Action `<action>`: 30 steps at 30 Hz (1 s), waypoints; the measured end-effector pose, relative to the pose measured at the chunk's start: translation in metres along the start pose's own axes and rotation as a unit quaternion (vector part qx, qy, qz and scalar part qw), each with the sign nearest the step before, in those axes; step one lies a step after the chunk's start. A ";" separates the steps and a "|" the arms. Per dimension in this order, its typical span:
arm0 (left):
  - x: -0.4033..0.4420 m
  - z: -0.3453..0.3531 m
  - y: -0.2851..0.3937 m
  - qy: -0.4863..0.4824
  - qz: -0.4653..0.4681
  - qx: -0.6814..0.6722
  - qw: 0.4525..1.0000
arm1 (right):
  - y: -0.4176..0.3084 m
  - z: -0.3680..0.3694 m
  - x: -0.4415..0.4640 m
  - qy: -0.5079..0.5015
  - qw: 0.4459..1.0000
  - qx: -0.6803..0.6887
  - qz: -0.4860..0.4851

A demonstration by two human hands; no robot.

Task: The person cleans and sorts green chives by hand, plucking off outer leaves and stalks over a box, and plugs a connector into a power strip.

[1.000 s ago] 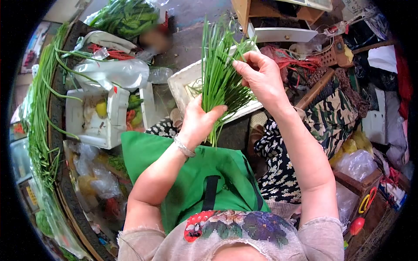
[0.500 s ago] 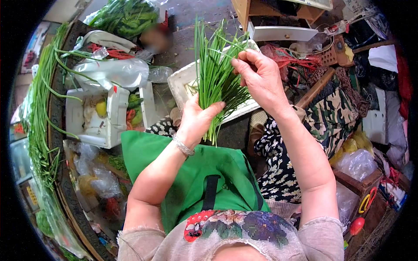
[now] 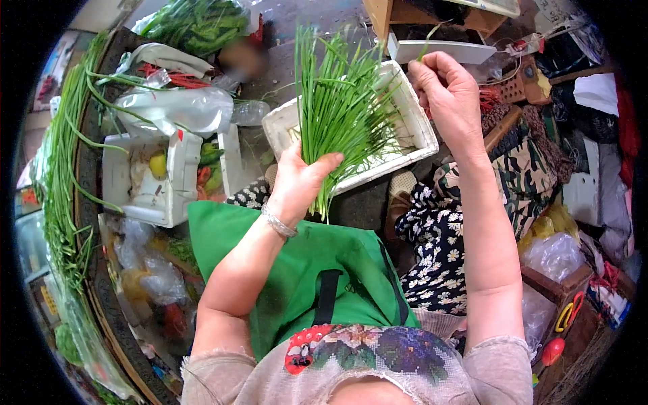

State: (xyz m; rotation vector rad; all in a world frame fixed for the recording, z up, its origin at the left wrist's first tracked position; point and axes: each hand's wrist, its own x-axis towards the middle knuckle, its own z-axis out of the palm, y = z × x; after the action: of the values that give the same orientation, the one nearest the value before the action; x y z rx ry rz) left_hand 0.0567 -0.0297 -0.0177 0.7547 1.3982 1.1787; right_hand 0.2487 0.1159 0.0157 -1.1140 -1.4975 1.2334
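My left hand (image 3: 304, 177) is wrapped around the lower part of a bunch of garlic chives (image 3: 344, 101), its thumb across the stems. The leaves fan upward over a white foam box (image 3: 422, 145). Up and to the right, clear of the bunch, my right hand (image 3: 449, 94) is closed in a pinch. A thin green chive leaf (image 3: 426, 42) sticks up from its fingertips. Both hands are above my lap, where a green apron (image 3: 270, 263) lies.
Long green stalks (image 3: 64, 175) lie along a ledge at the left. Another foam box (image 3: 142, 185) holds a yellow fruit. Green peppers (image 3: 196, 27) are heaped at the back left. A wooden cabinet with an open white drawer (image 3: 442, 52) stands behind. Scissors (image 3: 570, 312) hang at the right.
My right hand has moved away from the bunch, to the right and up, with a chive leaf between its fingers. My left hand has barely moved and still grips the bunch.
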 end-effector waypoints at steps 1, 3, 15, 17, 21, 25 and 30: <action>0.001 -0.001 0.000 0.000 0.000 0.000 1.000 | 0.001 0.000 -0.001 -0.017 0.998 -0.062 0.003; 0.002 -0.003 -0.001 0.002 0.007 -0.003 1.000 | 0.002 0.002 -0.003 -0.029 0.990 -0.138 0.020; -0.001 0.004 -0.001 -0.003 0.052 0.108 0.993 | 0.004 0.026 -0.015 -0.088 0.964 -0.202 -0.147; -0.003 0.006 0.004 -0.007 0.029 0.115 0.993 | 0.005 0.027 -0.015 -0.078 0.957 -0.210 -0.183; 0.000 0.006 0.008 -0.017 0.022 0.069 0.997 | 0.002 0.022 -0.017 -0.090 0.969 -0.196 -0.118; 0.000 0.005 0.011 -0.025 0.019 0.045 0.998 | 0.001 0.015 -0.015 -0.097 0.956 -0.230 -0.152; -0.001 0.005 0.014 -0.031 0.027 0.019 0.999 | -0.003 0.012 -0.016 -0.118 0.967 -0.191 -0.124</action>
State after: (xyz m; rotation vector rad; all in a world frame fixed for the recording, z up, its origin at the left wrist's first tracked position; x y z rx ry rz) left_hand 0.0592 -0.0247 -0.0037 0.8533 1.3602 1.1635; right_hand 0.2397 0.0978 0.0158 -1.0036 -2.0534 0.9515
